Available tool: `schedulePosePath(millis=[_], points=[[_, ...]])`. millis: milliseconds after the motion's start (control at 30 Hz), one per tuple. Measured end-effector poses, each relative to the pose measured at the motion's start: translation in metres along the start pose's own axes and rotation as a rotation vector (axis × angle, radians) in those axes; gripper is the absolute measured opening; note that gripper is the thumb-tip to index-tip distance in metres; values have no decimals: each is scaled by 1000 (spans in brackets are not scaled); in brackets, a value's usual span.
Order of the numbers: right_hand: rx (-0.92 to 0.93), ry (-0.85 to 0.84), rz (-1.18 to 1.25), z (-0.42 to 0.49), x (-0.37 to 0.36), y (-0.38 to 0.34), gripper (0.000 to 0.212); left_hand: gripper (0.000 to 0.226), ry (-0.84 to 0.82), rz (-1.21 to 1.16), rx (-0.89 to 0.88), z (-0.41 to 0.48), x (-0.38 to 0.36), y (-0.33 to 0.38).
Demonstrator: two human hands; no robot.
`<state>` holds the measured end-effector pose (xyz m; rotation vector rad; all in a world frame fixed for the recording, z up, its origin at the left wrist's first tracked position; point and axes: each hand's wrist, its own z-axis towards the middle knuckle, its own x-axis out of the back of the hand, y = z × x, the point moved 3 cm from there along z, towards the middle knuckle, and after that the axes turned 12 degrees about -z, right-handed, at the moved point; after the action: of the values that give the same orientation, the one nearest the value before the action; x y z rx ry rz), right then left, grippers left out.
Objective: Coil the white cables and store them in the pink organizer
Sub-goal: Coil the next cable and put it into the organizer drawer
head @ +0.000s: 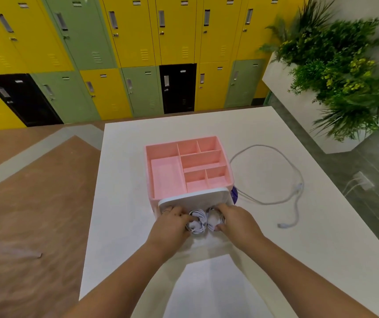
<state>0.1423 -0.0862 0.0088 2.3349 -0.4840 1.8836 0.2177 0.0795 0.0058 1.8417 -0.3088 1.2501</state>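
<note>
A brown wood-patterned floor [23, 203] fills the nine o'clock side of the frame, with a wall of yellow, green and black lockers [129, 42] running across from ten to one o'clock. The white worktop [298, 249] spreads from the centre towards five o'clock. The pink organizer [161, 148] stands at its middle, its open top split into one long compartment on the left and five smaller ones on the right, none holding a cable. A white drawer [197, 197] juts from the organizer's six o'clock side.

The person's bare arms reach in from the bottom edge. The left hand [172, 222], a ring on one finger, has its grip curled round the left coil [196, 222], a wound bundle of white cable at the drawer. Just beside it at three o'clock, touching or nearly so, lies the right coil [215, 218], a second wound bundle. The right hand [234, 220] pinches it, fingers over the far rim and thumb on the near rim. How deep either coil sits in the drawer cannot be told.

At three o'clock from the organizer a loose white cable [298, 187] lies uncoiled on the worktop in one wide loop, its free plug end trailing towards five o'clock. Beyond the worktop's edge, at two o'clock, a white planter [278, 79] carries leafy green plants [335, 65].
</note>
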Motion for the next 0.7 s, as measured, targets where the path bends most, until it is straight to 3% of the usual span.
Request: schedulePosePath(millis=[233,400,700], points=[[78,6,-229,8,-8,-2,47,43,11,-21,-6,1,-2,-5],[60,13,-347,9,-6,-3,39,44,14,-34,-9,1,-2,-7],[85,-11,-412,7,-4,1,53,46,-5,-35,16,1,-4,-9]])
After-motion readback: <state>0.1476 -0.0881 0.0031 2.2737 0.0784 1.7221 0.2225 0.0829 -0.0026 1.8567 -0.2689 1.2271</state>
